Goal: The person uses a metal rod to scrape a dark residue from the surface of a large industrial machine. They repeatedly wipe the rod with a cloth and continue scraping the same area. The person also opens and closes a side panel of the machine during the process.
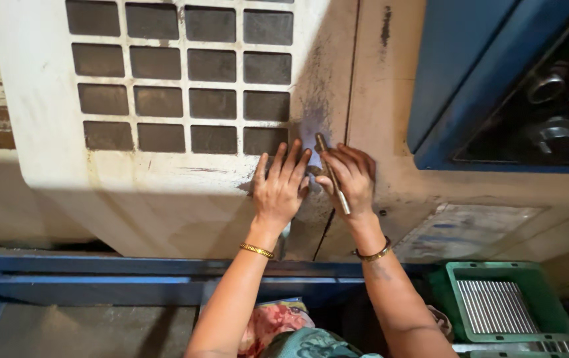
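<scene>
My left hand (pixel 280 187) lies flat with fingers spread against the cream metal machine cover (pixel 165 212), just below the dark grid vent (pixel 182 76). My right hand (pixel 352 178) grips a thin brass-coloured rod (pixel 331 174), held slanted with its upper tip against a worn, scuffed purple-grey patch (pixel 313 122) on the cover. Both hands sit side by side, nearly touching. Each wrist wears a gold bangle.
A blue-framed machine window (pixel 470 86) shows dark metal parts at upper right. A green tray (pixel 510 275) with a ribbed metal insert sits at lower right. A blue rail (pixel 99 265) runs along the machine's base, and patterned cloth (pixel 278 325) shows at the bottom.
</scene>
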The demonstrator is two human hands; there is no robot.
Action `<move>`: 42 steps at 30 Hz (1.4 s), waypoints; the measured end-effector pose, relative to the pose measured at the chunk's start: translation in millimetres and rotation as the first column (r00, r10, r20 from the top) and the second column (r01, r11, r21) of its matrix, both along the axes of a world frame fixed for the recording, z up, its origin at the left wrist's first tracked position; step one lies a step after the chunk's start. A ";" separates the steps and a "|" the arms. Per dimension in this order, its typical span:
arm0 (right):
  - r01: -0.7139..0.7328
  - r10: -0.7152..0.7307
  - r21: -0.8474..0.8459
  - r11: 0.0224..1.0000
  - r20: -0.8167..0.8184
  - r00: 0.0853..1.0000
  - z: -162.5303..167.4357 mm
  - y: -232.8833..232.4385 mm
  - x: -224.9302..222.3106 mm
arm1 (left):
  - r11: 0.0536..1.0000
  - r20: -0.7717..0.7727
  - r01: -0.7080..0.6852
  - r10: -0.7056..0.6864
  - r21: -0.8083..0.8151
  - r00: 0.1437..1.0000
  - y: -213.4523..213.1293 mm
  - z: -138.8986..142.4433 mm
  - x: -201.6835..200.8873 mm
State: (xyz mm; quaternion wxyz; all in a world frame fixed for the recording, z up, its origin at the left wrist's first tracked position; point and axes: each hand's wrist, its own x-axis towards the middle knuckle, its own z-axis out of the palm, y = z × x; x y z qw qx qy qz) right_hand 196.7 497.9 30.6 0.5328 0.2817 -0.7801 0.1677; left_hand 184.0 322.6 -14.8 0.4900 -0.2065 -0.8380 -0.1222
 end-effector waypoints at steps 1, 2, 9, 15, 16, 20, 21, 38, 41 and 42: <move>0.009 -0.009 0.004 1.000 -0.003 1.000 -0.1 0.7 0.5 | 1.000 0.002 -0.005 0.005 -0.006 1.000 0.2 0.4 0.9; 0.014 -0.013 0.012 1.000 -0.009 1.000 0.0 1.5 1.1 | 1.000 0.004 -0.010 0.010 -0.012 1.000 0.6 0.8 1.7; -0.035 0.034 0.005 0.999 0.017 0.999 0.2 8.0 3.8 | 1.000 -0.024 0.003 -0.003 0.011 1.000 3.3 4.2 5.3; -0.066 0.065 0.026 0.997 0.031 0.997 0.7 13.8 6.7 | 0.999 0.007 0.034 -0.034 0.006 0.999 1.3 5.2 8.7; -0.068 0.067 0.025 0.997 0.031 0.997 1.0 13.8 7.2 | 0.999 0.021 0.034 -0.034 0.008 0.999 1.9 4.1 10.7; -0.064 0.064 0.019 0.998 0.012 0.998 3.7 11.7 9.6 | 0.993 0.102 0.020 -0.032 0.116 0.994 12.6 -6.5 23.8; -0.064 0.064 0.014 0.998 0.008 0.998 4.3 11.2 10.6 | 0.992 0.109 0.013 -0.027 0.128 0.994 15.5 -10.0 26.9; -0.036 0.036 0.028 0.999 -0.007 0.999 5.1 11.2 10.7 | 0.993 0.115 -0.031 0.018 0.112 0.993 20.2 -38.2 28.8; -0.037 0.037 0.025 0.999 -0.023 0.999 4.6 11.9 9.0 | 0.994 0.113 -0.037 0.025 0.108 0.993 20.0 -38.7 28.1; -0.035 0.035 0.021 0.999 -0.019 0.999 4.6 13.3 8.8 | 0.993 0.112 -0.035 0.023 0.111 0.993 21.3 -38.8 27.6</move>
